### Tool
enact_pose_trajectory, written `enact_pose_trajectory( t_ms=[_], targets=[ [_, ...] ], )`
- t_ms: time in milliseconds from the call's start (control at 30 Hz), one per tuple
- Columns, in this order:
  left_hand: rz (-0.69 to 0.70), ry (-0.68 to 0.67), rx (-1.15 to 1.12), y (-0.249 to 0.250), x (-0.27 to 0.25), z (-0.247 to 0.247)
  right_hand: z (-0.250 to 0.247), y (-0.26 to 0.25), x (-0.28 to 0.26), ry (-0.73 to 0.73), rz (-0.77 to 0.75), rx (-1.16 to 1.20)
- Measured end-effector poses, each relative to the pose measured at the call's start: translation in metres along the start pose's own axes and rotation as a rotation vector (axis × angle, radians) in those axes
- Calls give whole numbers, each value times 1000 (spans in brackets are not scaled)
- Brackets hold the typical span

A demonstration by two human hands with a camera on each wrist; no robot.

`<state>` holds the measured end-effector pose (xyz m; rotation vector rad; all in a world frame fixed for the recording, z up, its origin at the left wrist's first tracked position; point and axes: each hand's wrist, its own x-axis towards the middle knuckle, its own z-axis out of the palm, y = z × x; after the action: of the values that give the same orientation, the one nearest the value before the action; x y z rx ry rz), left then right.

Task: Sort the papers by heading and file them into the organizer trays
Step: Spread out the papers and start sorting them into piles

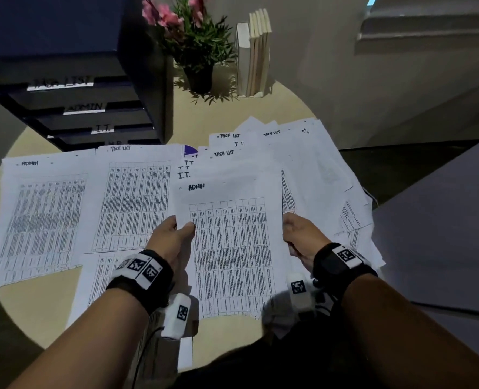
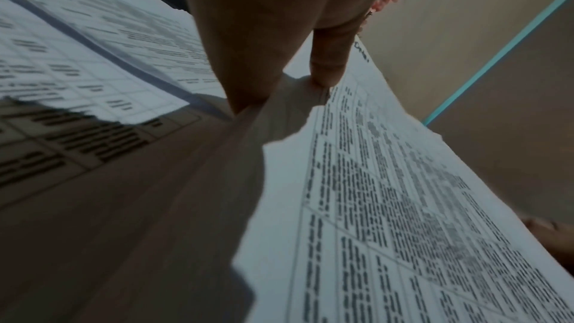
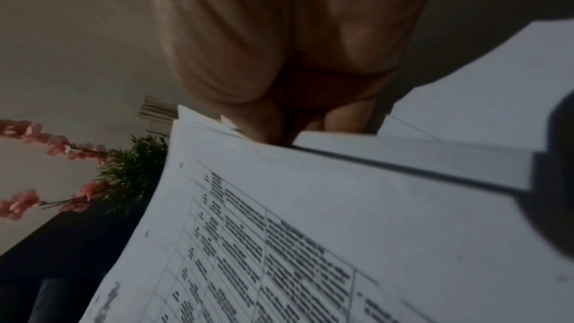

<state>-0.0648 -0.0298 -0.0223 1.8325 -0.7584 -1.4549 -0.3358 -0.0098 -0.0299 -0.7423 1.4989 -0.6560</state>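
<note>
ADMIN sheet [image 1: 230, 237] pinched between both hands.

— How are the two forearms placed?
— Both are stretched forward side by side, each wrist strapped with a black band.
— And the left hand [image 1: 173, 237]?
— A sheet's left edge is pinched between its thumb and fingers [image 2: 329, 63].
— The right hand [image 1: 300, 234]?
— It is set at the sheet's right edge, fingers curled under and hidden from above; its grip cannot be made out.
</note>
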Motion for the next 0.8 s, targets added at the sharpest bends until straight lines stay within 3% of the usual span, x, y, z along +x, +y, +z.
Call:
enact_pose_trajectory(
  t_ms=[133,233,433,533,633,800],
  targets=[
    [89,69,142,-1,-2,0,1,-9,5,-23,15,96],
    [119,50,98,1,-8,8,4,-11,7,79,-56,-166],
    [11,36,70,-4,2,11,-3,-6,13,310,-117,-507],
    [68,90,209,-6,4,7,-6,-4,12,363,-124,-491],
    [61,91,195,-7,2,5,-7,0,12,397,-138,-373],
    [175,88,329,-8,-2,4,-9,7,19,368,-119,-219]
  ],
)
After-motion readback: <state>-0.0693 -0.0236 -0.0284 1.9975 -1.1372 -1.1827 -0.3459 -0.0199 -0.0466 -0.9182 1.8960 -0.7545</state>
